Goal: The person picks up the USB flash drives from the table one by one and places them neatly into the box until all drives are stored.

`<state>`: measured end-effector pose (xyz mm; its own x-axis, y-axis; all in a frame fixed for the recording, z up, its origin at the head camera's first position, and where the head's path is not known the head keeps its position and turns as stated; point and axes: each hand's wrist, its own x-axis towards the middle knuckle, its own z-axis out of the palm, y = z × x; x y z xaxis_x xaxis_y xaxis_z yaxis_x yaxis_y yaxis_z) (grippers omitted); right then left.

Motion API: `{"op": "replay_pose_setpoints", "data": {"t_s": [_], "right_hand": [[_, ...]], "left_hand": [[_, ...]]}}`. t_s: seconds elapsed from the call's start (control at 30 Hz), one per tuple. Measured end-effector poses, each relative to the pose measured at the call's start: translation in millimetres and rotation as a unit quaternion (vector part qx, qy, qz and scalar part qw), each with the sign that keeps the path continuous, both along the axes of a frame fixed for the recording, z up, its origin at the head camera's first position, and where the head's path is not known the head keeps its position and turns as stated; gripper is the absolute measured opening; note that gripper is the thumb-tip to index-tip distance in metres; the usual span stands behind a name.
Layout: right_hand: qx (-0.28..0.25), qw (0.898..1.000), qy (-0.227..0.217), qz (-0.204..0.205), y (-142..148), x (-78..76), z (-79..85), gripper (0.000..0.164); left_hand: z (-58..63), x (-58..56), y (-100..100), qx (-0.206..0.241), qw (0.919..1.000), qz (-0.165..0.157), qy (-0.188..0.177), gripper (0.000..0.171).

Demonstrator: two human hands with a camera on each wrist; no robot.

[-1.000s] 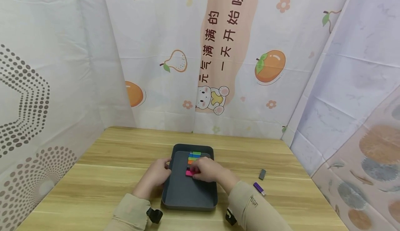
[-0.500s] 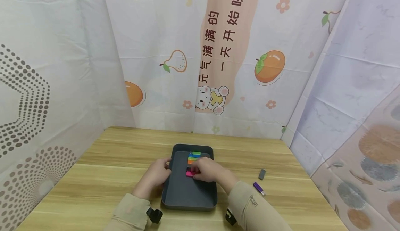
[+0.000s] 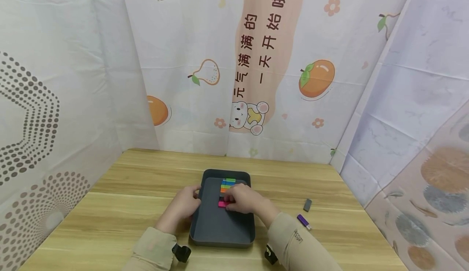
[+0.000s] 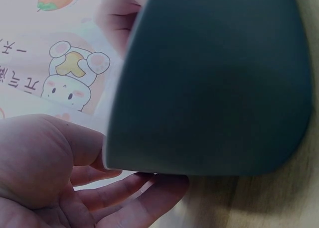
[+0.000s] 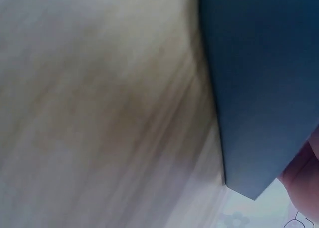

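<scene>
Hardly anything has shifted in the last second: your left hand keeps its grip on the left wall of the tray, and your right hand still seems to pinch the pink stick, so the work looks paused on that piece. It lies flat inside the tray, nearest you in a column of coloured sticks, small and bright, its right end hidden by your fingers.
</scene>
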<state>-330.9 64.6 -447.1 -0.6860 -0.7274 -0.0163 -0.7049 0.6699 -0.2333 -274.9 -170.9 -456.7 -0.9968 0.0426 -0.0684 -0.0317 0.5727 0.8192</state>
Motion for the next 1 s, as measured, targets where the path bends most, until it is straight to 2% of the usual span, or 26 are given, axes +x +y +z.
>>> {"op": "replay_pose_setpoints", "data": {"t_s": [0.17,0.4,0.67,0.87,1.0], "right_hand": [[-0.021,1.0,0.011,0.005,4.1,-2.0,5.9,0.014],[-0.058,0.998,0.02,0.008,11.5,-2.3,22.4,0.021],[-0.091,0.996,-0.004,-0.009,22.1,-0.8,39.3,0.03],[-0.112,0.993,-0.007,-0.02,34.9,-2.2,48.4,0.028],[-0.127,0.992,0.008,-0.022,45.9,-2.5,55.4,0.025]], "left_hand": [[0.2,0.7,-0.3,0.002,1.0,-0.002,0.002,0.054],[0.9,1.4,0.0,0.006,1.0,-0.003,0.007,0.054],[0.8,1.4,0.1,0.003,1.0,-0.002,0.008,0.053],[1.6,1.5,1.3,0.001,1.0,-0.003,0.009,0.054],[1.3,0.7,2.3,0.002,1.0,-0.002,0.008,0.054]]}}
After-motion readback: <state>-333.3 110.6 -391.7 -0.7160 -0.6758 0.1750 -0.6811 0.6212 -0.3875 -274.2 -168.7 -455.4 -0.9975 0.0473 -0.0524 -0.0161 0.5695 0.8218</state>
